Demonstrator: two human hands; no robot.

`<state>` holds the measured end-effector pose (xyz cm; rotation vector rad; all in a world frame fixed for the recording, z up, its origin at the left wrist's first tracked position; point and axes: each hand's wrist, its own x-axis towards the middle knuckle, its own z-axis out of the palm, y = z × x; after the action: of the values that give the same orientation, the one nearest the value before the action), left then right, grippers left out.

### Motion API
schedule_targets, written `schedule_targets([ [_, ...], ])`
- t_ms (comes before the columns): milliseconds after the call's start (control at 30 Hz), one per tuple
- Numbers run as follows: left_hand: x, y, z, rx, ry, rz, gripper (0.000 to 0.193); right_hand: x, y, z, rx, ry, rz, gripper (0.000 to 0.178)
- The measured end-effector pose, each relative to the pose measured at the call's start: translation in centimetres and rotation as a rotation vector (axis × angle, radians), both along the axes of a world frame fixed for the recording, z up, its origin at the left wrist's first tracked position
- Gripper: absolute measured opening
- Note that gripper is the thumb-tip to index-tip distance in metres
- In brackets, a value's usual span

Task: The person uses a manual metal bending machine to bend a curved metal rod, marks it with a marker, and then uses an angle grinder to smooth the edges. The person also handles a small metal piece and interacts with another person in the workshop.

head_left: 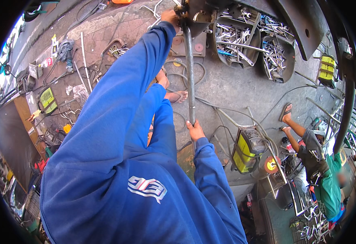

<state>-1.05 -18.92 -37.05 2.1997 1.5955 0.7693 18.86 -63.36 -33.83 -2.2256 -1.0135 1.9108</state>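
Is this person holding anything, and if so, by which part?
The right grip holds a long grey metal pipe toward its lower visible end; the left grip is near its top, hold unclear.

The right hand (196, 131) grips a metal pipe (190, 71), the left hand (170, 18) beside its top at twelve o'clock; a dark bin (227, 61) sits at one, a yellow-black machine (242, 156) at four

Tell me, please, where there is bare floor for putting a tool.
Grey floor right of the metal pipe, just below the tool-filled bins, is bare; further down, cables cross it. Crowded: the bins, and the lower right, with metal pieces.
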Motion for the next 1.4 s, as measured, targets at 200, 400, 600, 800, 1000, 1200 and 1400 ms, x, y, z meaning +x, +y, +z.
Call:
schedule_targets([
  [200, 0.3, -0.3, 1.8, 0.117, 0.272, -0.043, 0.024, 0.5, 0.0, 0.5, -0.140, 0.122, 0.004, 0.072],
  [400, 0.4, 0.0, 2.3, -0.151, 0.404, -0.041, 0.032, 0.4, 0.0, 1.8, -0.139, 0.174, 0.027, 0.067],
  [600, -1.2, 1.9, -3.9, -0.286, 0.309, 0.094, 0.028, 0.0, -0.5, 1.6, -0.092, 0.191, -0.030, 0.055],
  [800, -0.5, 3.0, -7.6, -0.881, -1.508, 0.270, 0.019, -0.4, -0.9, 2.4, -0.017, 0.155, -0.025, 0.044],
  [1000, -0.2, 2.8, -6.8, -0.878, -1.556, 0.326, 0.018, -0.9, -0.1, 4.0, -0.050, 0.141, -0.022, 0.056],
  [1200, 0.2, 3.2, -7.9, -0.926, -1.577, 0.348, 0.014, -1.0, 0.4, 4.7, -0.081, 0.198, -0.035, 0.057],
  [1400, 0.2, 3.9, -10.4, -0.939, -1.640, 0.541, 0.020, -1.3, -0.1, 4.7, -0.043, 0.200, -0.053, 0.049],
])
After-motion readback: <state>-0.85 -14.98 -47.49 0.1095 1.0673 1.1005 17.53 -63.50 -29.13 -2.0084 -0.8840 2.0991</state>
